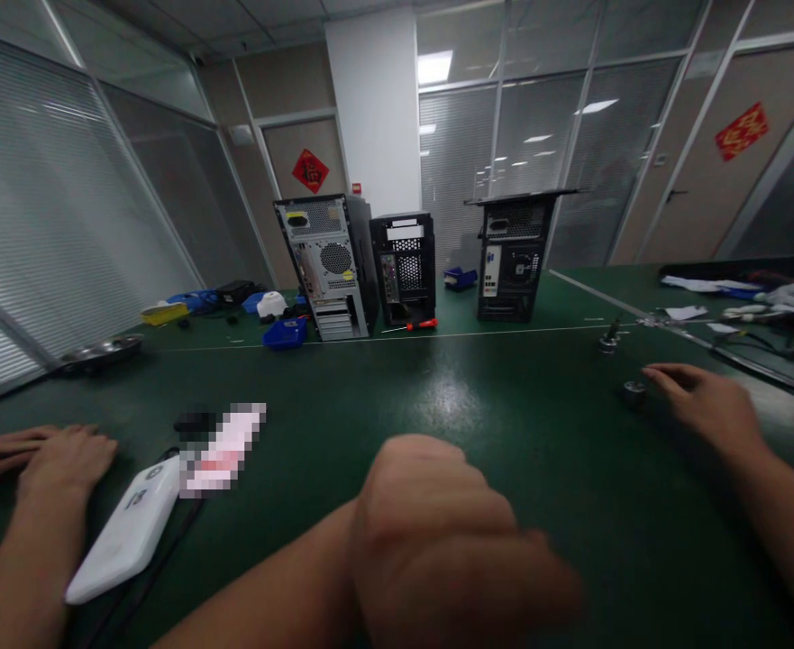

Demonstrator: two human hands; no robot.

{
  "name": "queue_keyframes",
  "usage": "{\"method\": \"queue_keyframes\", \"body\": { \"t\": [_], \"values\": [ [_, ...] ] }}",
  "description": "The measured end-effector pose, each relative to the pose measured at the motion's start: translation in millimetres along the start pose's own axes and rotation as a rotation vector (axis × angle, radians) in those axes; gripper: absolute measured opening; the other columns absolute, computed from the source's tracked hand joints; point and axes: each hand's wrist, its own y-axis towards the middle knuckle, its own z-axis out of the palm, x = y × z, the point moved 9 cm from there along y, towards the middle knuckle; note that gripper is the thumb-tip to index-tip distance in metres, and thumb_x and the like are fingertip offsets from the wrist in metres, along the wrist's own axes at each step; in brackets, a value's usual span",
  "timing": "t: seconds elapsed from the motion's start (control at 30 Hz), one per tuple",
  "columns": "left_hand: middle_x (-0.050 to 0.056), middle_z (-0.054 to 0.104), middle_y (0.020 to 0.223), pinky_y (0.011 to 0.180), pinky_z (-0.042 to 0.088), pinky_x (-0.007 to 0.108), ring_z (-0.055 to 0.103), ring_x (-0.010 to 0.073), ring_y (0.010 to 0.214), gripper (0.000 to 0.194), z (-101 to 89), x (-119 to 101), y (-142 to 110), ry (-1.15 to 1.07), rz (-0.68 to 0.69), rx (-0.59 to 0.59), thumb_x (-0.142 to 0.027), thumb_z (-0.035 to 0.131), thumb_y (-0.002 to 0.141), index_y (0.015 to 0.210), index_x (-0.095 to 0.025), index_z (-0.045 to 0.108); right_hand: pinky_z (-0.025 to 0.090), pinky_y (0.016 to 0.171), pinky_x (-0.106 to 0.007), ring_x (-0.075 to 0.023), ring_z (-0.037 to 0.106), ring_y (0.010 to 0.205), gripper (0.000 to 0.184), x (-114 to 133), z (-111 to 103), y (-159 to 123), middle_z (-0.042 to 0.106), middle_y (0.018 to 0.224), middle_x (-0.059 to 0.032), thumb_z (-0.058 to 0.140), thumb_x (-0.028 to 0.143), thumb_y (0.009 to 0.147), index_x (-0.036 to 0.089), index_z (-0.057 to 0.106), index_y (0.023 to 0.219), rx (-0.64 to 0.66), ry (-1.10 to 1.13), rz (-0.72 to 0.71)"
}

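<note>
My left hand point(437, 532) is raised close to the camera in the middle, curled into a fist. Motion blurs its lower edge, and whatever the fingers may enclose is hidden. Over at the right, my right hand point(714, 401) hovers low above the green table, thumb and index finger stretched forward with nothing visible in them. Just beyond those fingertips, apart from them, a small round metal part point(634, 393) rests on the table. Farther back stands another small metal part point(609, 338) with an upright stem.
Three computer cases point(329, 270) line the far side, with a red screwdriver point(424, 324) and blue bins point(285, 333). A white power bank point(130, 527) with a cable lies left, beside another person's hands point(65, 460). Papers and cables point(775, 315) clutter the right.
</note>
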Motion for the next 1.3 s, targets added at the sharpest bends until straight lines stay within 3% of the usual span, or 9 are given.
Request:
{"method": "queue_keyframes", "body": {
  "t": [0.2, 0.3, 0.37, 0.53, 0.73, 0.87, 1.07, 1.2, 1.3],
  "values": [
    [-0.005, 0.032, 0.046, 0.049, 0.028, 0.022, 0.033, 0.0082, 0.04, 0.037, 69.9, 2, 47, -0.106, 0.114, -0.005, -0.018, 0.041, 0.09, 0.053, -0.019, 0.033, 0.038, 0.071, -0.033, -0.0205, 0.055, 0.079, 0.048, 5, 11, 1, 0.065, 0.098, -0.0079, 0.055, 0.06, 0.079, 0.025, 0.07, 0.109, 0.058, -0.033, -0.074],
    [-0.005, 0.035, 0.049, 0.049, 0.025, 0.022, 0.035, 0.008, 0.043, 0.031, 109.7, -9, 50, -0.138, 0.226, 0.215, -0.017, 0.044, 0.085, 0.057, -0.018, 0.033, 0.037, 0.069, -0.036, -0.0222, 0.054, 0.074, 0.053, 3, 13, 0, 0.064, 0.095, -0.0107, 0.05, 0.064, 0.08, 0.024, 0.069, 0.109, 0.069, -0.042, -0.092],
    [-0.005, 0.032, 0.048, 0.049, 0.024, 0.023, 0.033, 0.0082, 0.043, 0.029, 119.6, -9, 50, -0.147, 0.199, 0.263, -0.018, 0.045, 0.083, 0.057, -0.018, 0.031, 0.037, 0.068, -0.038, -0.0235, 0.053, 0.071, 0.059, 3, 13, -1, 0.062, 0.092, -0.0128, 0.044, 0.069, 0.082, 0.024, 0.069, 0.111, 0.064, -0.046, -0.108],
    [-0.005, 0.03, 0.049, 0.05, 0.023, 0.023, 0.031, 0.008, 0.043, 0.028, 124.2, -10, 50, -0.2, 0.136, 0.311, -0.018, 0.046, 0.081, 0.057, -0.018, 0.031, 0.039, 0.068, -0.041, -0.0281, 0.055, 0.076, 0.064, 7, 13, -6, 0.06, 0.094, -0.015, 0.035, 0.076, 0.083, 0.028, 0.067, 0.11, 0.049, -0.048, -0.161],
    [-0.005, 0.028, 0.05, 0.053, 0.022, 0.025, 0.028, 0.0095, 0.046, 0.028, 123.3, 6, 54, -0.14, -0.015, 0.292, -0.018, 0.048, 0.08, 0.057, -0.018, 0.031, 0.04, 0.071, -0.042, -0.0293, 0.055, 0.083, 0.052, 10, 19, -5, 0.061, 0.1, -0.0133, 0.044, 0.068, 0.084, 0.029, 0.069, 0.106, 0.09, -0.064, -0.136],
    [-0.004, 0.032, 0.05, 0.053, 0.02, 0.027, 0.03, 0.0108, 0.047, 0.026, 124.5, 12, 55, -0.063, -0.073, 0.309, -0.019, 0.047, 0.08, 0.057, -0.018, 0.034, 0.039, 0.074, -0.04, -0.0257, 0.056, 0.086, 0.044, -5, 26, 4, 0.062, 0.104, -0.0141, 0.056, 0.057, 0.082, 0.024, 0.069, 0.108, 0.142, -0.049, -0.02],
    [-0.002, 0.039, 0.051, 0.053, 0.02, 0.028, 0.037, 0.0125, 0.048, 0.024, 127.9, 14, 54, 0.012, -0.102, 0.378, -0.019, 0.048, 0.079, 0.057, -0.018, 0.039, 0.04, 0.066, -0.034, -0.021, 0.058, 0.077, 0.056, -32, 39, 12, 0.065, 0.094, -0.0133, 0.061, 0.065, 0.076, 0.019, 0.067, 0.109, 0.229, 0.009, 0.176],
    [-0.001, 0.046, 0.054, 0.053, 0.02, 0.028, 0.042, 0.0139, 0.051, 0.02, 127.0, 13, 54, 0.044, -0.112, 0.424, -0.019, 0.05, 0.078, 0.058, -0.019, 0.044, 0.042, 0.073, -0.034, -0.0213, 0.059, 0.087, 0.049, -22, 42, 8, 0.064, 0.109, -0.0087, 0.056, 0.059, 0.081, 0.028, 0.065, 0.118, 0.237, -0.008, 0.092],
    [-0.001, 0.049, 0.055, 0.054, 0.022, 0.027, 0.046, 0.0144, 0.052, 0.019, 126.4, 12, 53, 0.051, -0.114, 0.441, -0.019, 0.05, 0.078, 0.059, -0.019, 0.047, 0.043, 0.074, -0.036, -0.0231, 0.059, 0.086, 0.048, -12, 42, 1, 0.064, 0.108, -0.0073, 0.049, 0.057, 0.084, 0.031, 0.064, 0.12, 0.234, -0.041, 0.026]
  ]
}}
